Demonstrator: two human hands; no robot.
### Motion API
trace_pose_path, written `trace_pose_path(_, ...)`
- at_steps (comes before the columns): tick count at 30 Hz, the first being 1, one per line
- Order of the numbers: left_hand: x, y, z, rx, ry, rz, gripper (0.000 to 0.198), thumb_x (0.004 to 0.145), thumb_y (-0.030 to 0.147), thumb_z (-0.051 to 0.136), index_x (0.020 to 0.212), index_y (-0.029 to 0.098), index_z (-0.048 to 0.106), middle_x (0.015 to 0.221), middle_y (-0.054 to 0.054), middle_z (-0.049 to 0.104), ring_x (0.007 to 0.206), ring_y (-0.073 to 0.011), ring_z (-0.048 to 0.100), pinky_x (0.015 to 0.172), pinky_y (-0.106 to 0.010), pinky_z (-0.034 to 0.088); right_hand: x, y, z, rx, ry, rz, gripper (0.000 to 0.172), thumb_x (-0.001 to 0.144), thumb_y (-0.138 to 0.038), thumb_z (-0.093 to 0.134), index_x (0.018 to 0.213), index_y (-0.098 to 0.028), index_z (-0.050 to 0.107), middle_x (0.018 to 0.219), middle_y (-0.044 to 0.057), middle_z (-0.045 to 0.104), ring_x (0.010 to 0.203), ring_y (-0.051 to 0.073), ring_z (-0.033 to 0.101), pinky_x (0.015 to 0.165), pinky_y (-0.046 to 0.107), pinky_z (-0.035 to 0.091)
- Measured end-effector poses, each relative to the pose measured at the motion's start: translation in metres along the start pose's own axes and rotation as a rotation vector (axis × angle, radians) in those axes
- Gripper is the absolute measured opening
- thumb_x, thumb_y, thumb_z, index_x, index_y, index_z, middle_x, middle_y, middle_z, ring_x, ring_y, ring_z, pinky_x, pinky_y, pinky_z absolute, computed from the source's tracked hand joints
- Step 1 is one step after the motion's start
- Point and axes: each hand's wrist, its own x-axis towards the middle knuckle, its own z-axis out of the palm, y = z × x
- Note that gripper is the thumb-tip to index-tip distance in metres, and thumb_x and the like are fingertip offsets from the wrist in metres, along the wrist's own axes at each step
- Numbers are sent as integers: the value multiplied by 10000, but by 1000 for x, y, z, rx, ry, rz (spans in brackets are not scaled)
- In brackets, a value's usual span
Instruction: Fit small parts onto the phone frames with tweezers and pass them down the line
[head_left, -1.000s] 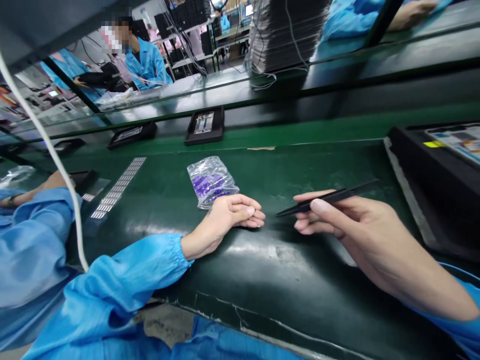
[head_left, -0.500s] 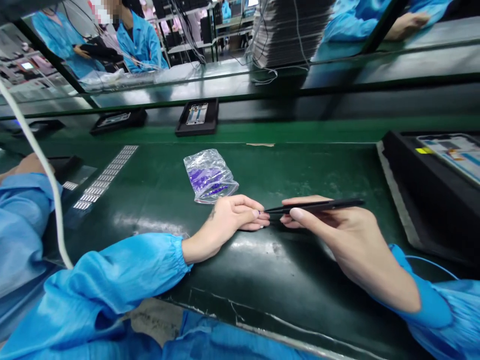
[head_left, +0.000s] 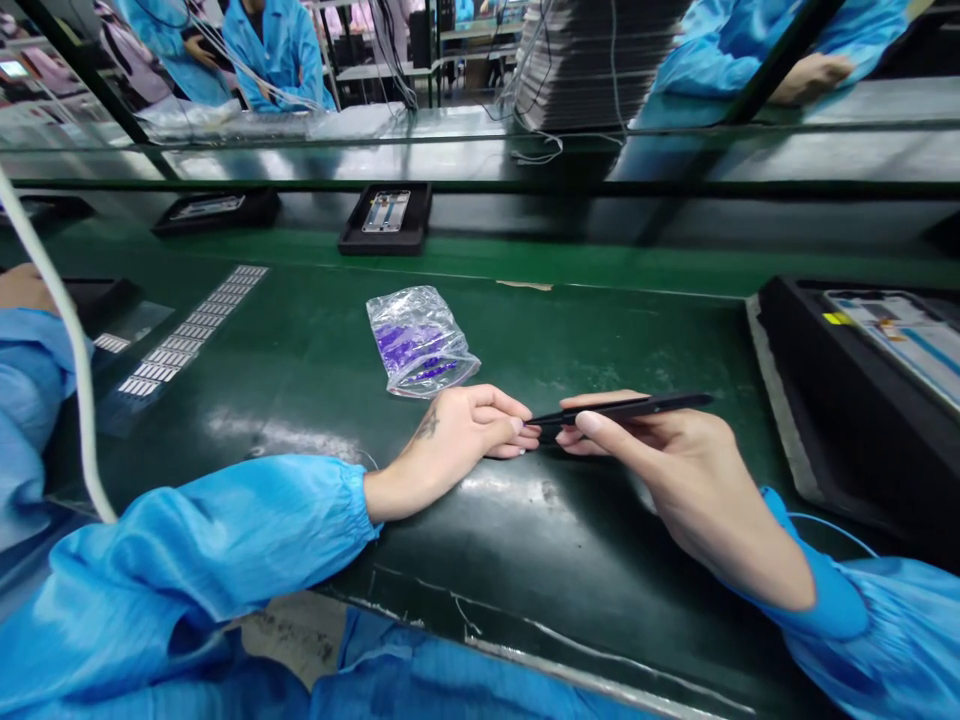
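Black tweezers (head_left: 630,408) lie across the fingers of my right hand (head_left: 690,465), pinched behind their tips and pointing left. The tips reach the fingertips of my left hand (head_left: 469,430), whose thumb presses against the fingers in a pinch. Whatever sits in that pinch is too small and hidden to name. Just beyond my left hand lies a clear plastic zip bag (head_left: 424,345) with small purple pieces inside. Both hands hover low over the dark green bench top (head_left: 300,380).
A black tray with a phone frame (head_left: 892,340) stands at the right; similar trays (head_left: 386,215) sit along the back. A sheet of white-marked labels (head_left: 195,330) lies at left, near a co-worker's sleeve (head_left: 37,370). A white cable (head_left: 67,320) hangs at far left.
My right hand with the tweezers has shifted slightly left, the tips closer into my left fingertips. The whole view has tilted a little; the bag stays in place.
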Motion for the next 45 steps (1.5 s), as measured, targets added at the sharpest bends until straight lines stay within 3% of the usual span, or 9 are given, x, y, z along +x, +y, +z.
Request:
trace_pose_path(15, -1, 6, -1, -9, 4, 29, 93, 863, 131, 697, 950, 100, 685, 899, -96, 773, 767, -138, 748, 764, -227, 596, 1, 1, 4, 181, 32, 116, 259, 756, -422, 814, 902, -213, 768, 793, 27, 775, 724, 186, 743, 762, 343, 631)
trace_pose_path(22, 7, 7, -13, 361, -103, 196, 126, 884, 139, 604, 954, 111, 706, 837, -77, 747, 727, -134, 708, 727, -240, 569, -6, -5, -2, -30, 61, 0, 253, 806, -460, 762, 945, -248, 760, 823, 26, 774, 787, 238, 749, 825, 441, 620)
trace_pose_path(28, 0, 17, -17, 629, -207, 353, 152, 878, 73, 492, 952, 180, 569, 875, -41, 750, 838, -169, 724, 721, -244, 512, -6, -15, -2, -242, -60, -115, 184, 846, -450, 716, 853, -275, 771, 892, 34, 773, 792, 244, 722, 766, 406, 599)
trace_pose_path(33, -5, 19, -19, 745, -272, 443, 220, 861, 65, 480, 1023, 214, 489, 804, 7, 714, 763, -174, 680, 703, -263, 453, -5, -18, -2, -378, -127, -224, 221, 863, -446, 692, 792, -254, 773, 938, 33, 769, 814, 213, 703, 738, 331, 572)
trace_pose_path(40, -10, 17, -20, 676, -232, 494, 217, 858, 130, 559, 1051, 229, 573, 781, -4, 697, 699, -201, 653, 700, -287, 452, -4, -20, -2, -412, -181, -220, 276, 880, -454, 658, 783, -224, 776, 966, 51, 777, 849, 215, 709, 770, 321, 569)
trace_pose_path(45, -13, 13, -18, 509, -187, 415, 195, 825, 133, 644, 989, 233, 608, 723, 4, 662, 669, -201, 630, 725, -303, 451, -5, -23, -1, -394, -167, -180, 316, 865, -487, 664, 737, -215, 762, 945, 58, 776, 805, 210, 700, 750, 320, 575)
